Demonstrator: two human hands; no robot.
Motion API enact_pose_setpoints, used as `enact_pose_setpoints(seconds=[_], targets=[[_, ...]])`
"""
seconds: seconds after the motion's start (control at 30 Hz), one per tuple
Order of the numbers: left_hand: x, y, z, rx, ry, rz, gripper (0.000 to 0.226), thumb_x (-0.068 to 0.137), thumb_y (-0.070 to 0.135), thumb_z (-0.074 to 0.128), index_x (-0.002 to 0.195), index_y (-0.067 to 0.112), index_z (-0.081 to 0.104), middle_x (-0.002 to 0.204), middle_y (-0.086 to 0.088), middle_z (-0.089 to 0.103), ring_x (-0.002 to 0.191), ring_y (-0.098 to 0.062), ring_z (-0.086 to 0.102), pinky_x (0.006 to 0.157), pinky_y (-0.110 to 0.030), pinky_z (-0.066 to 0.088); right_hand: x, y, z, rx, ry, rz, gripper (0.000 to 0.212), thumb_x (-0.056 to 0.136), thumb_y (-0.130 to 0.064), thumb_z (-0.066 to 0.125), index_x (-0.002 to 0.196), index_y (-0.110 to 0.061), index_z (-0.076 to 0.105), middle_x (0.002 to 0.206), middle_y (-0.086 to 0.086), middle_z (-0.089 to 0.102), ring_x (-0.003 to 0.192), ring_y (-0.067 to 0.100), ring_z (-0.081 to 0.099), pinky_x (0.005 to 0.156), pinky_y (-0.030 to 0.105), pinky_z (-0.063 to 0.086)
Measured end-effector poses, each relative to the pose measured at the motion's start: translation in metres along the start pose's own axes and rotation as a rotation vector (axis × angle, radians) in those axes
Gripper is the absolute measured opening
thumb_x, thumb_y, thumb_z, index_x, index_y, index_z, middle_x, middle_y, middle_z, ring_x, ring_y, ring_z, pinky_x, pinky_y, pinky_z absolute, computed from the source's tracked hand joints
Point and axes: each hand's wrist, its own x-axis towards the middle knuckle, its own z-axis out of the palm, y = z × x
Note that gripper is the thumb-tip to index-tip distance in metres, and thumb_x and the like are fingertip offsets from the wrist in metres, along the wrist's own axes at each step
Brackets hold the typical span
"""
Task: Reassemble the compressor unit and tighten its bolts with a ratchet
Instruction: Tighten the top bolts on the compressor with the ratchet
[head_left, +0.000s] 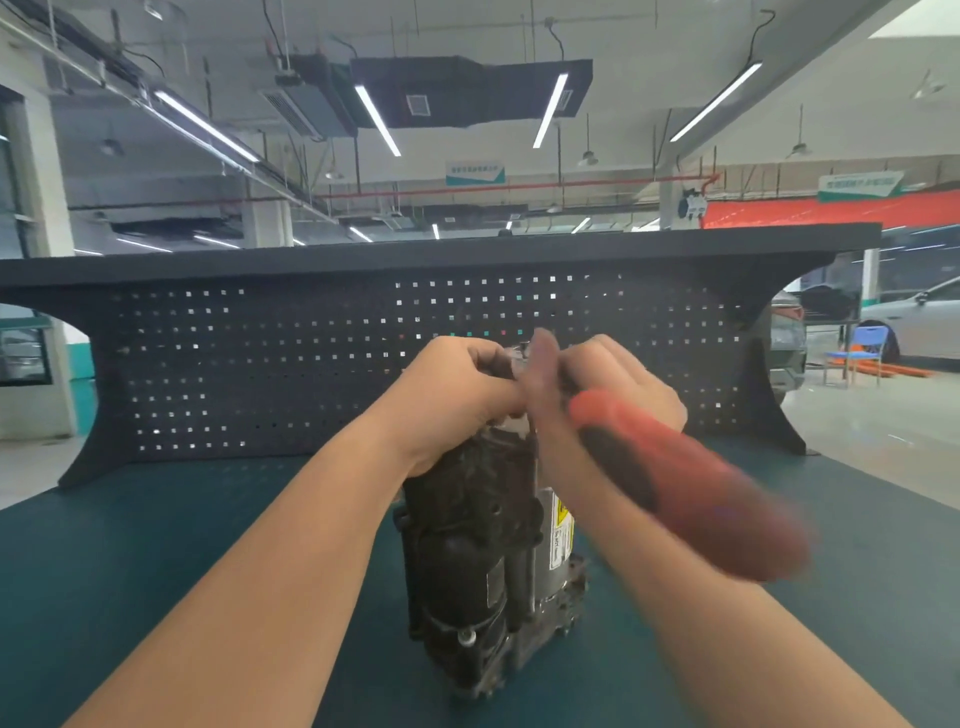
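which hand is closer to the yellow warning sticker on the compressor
Right. The right hand is above the yellow sticker on that side; the left hand grips the compressor top, further left.

The top of the compressor unit (478, 545) is hidden behind both hands, the left hand (457, 395) and the right hand (618, 384), so where the tool's head meets it cannot be seen. The ratchet (685, 483) with its red-and-black handle is smeared by motion blur, its outline soft. The print on the unit's yellow label (562, 525) is too small to read, and both forearms are cut off by the bottom edge.
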Motion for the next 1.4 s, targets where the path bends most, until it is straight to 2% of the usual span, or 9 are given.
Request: enact_pose_setpoints(seconds=[0.2, 0.43, 0.57, 0.73, 0.83, 1.0, 1.13, 1.23, 1.4], targets=[[0.007, -0.001, 0.003, -0.061, -0.006, -0.072, 0.02, 0.074, 0.008, 0.082, 0.089, -0.003, 0.073, 0.064, -0.002, 0.065, 0.057, -0.011, 0.054, 0.054, -0.016, 0.044, 0.012, 0.018, 0.006, 0.94, 0.567, 0.998, 0.031, 0.093, -0.024, 0.055, 0.063, -0.019, 0.053, 0.041, -0.007, 0.041, 0.037, 0.008, 0.036, 0.041, 0.018, 0.029], [0.006, 0.001, 0.005, 0.02, -0.048, -0.014, 0.02, 0.076, 0.028, 0.081, 0.062, 0.021, 0.068, 0.055, 0.013, 0.059, 0.05, -0.001, 0.05, 0.05, -0.012, 0.039, 0.005, 0.019, 0.004, 0.066, 0.273, 0.059, 0.025, 0.084, -0.019, 0.048, 0.062, -0.015, 0.058, 0.044, -0.004, 0.048, 0.044, 0.002, 0.038, 0.05, 0.016, 0.038], [0.005, 0.001, 0.003, -0.001, -0.012, -0.038, 0.012, 0.076, 0.015, 0.082, 0.071, 0.012, 0.071, 0.055, 0.008, 0.059, 0.05, -0.005, 0.049, 0.051, -0.015, 0.04, 0.003, 0.013, 0.008, 0.168, 0.404, 0.307, 0.032, 0.091, -0.03, 0.048, 0.061, -0.017, 0.049, 0.043, -0.006, 0.039, 0.046, 0.003, 0.037, 0.05, 0.015, 0.036], [0.007, 0.0, 0.003, -0.021, 0.021, -0.072, 0.019, 0.076, 0.013, 0.082, 0.089, 0.002, 0.074, 0.06, 0.004, 0.066, 0.053, -0.005, 0.056, 0.056, -0.015, 0.045, 0.009, 0.021, 0.008, 1.001, 0.538, 0.988, 0.032, 0.095, -0.021, 0.054, 0.063, -0.015, 0.053, 0.041, -0.005, 0.04, 0.033, 0.007, 0.033, 0.038, 0.017, 0.029], [0.008, 0.001, 0.003, 0.001, -0.005, -0.064, 0.019, 0.074, 0.02, 0.083, 0.089, 0.01, 0.076, 0.074, -0.001, 0.073, 0.064, -0.005, 0.062, 0.067, -0.021, 0.05, 0.006, 0.014, 0.007, 0.647, 0.551, 0.579, 0.039, 0.091, -0.028, 0.055, 0.053, -0.018, 0.055, 0.041, -0.004, 0.041, 0.038, 0.005, 0.04, 0.044, 0.017, 0.035], [0.005, 0.0, 0.005, 0.009, -0.03, -0.011, 0.024, 0.069, 0.041, 0.075, 0.061, 0.02, 0.066, 0.055, 0.014, 0.061, 0.05, 0.002, 0.051, 0.053, -0.012, 0.04, -0.004, 0.016, -0.006, -0.067, -0.026, 0.148, 0.038, 0.073, -0.012, 0.052, 0.059, -0.046, 0.042, 0.064, -0.048, 0.048, 0.064, -0.028, 0.046, 0.057, -0.009, 0.029], [0.008, -0.003, 0.001, -0.033, 0.004, -0.059, 0.011, 0.076, 0.014, 0.082, 0.085, 0.01, 0.077, 0.063, 0.01, 0.067, 0.054, 0.0, 0.056, 0.056, -0.012, 0.042, -0.001, 0.011, 0.009, 0.499, 0.555, 0.507, 0.034, 0.089, -0.036, 0.051, 0.06, -0.019, 0.057, 0.044, -0.006, 0.046, 0.039, 0.004, 0.041, 0.041, 0.018, 0.035], [0.009, -0.004, 0.0, -0.044, 0.024, -0.065, 0.018, 0.077, 0.012, 0.081, 0.09, 0.002, 0.075, 0.067, 0.004, 0.071, 0.058, -0.001, 0.061, 0.057, -0.012, 0.047, 0.01, 0.02, 0.011, 0.962, 0.552, 1.051, 0.032, 0.095, -0.023, 0.053, 0.063, -0.015, 0.049, 0.039, -0.005, 0.04, 0.032, 0.008, 0.031, 0.039, 0.019, 0.027], [0.009, -0.005, -0.001, -0.028, -0.001, -0.058, 0.019, 0.074, 0.022, 0.084, 0.081, 0.007, 0.074, 0.061, 0.007, 0.066, 0.052, 0.0, 0.054, 0.053, -0.011, 0.04, 0.004, 0.012, 0.005, 0.357, 0.406, 0.299, 0.04, 0.09, -0.024, 0.051, 0.05, -0.017, 0.05, 0.04, 0.0, 0.036, 0.039, -0.001, 0.04, 0.044, 0.011, 0.033]])
